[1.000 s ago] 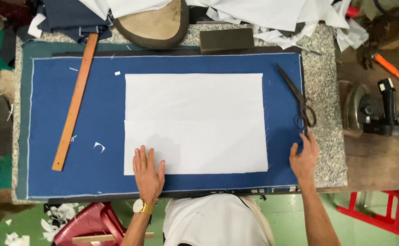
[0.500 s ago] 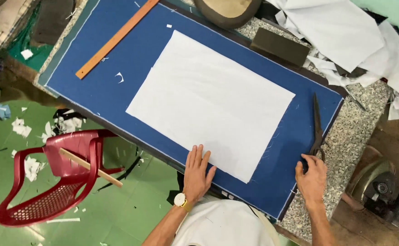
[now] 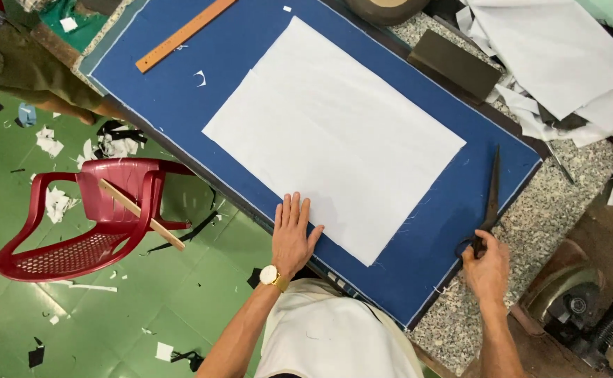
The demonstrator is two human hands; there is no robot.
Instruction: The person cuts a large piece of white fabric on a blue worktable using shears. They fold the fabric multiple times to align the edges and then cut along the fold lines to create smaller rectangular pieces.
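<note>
Counted on the table: one blue cloth (image 3: 180, 91), one white sheet (image 3: 334, 133), one wooden ruler (image 3: 184, 33), one pair of scissors (image 3: 490, 203), one dark block (image 3: 455, 64). On the floor: one red plastic chair (image 3: 82, 224), bearing one wooden stick (image 3: 142, 214). Two hands present: left hand (image 3: 292, 234), right hand (image 3: 487, 269).

Left hand (image 3: 294, 236) flat on blue cloth (image 3: 418, 231) beside white sheet (image 3: 334, 136); right hand (image 3: 486, 269) on scissors (image 3: 490, 203).

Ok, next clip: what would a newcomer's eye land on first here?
The big white sheet lying on blue cloth across the table, with the left hand flat at its near edge. Then the right hand gripping black scissors at the cloth's right side, and the red plastic chair on the green floor, left.
</note>
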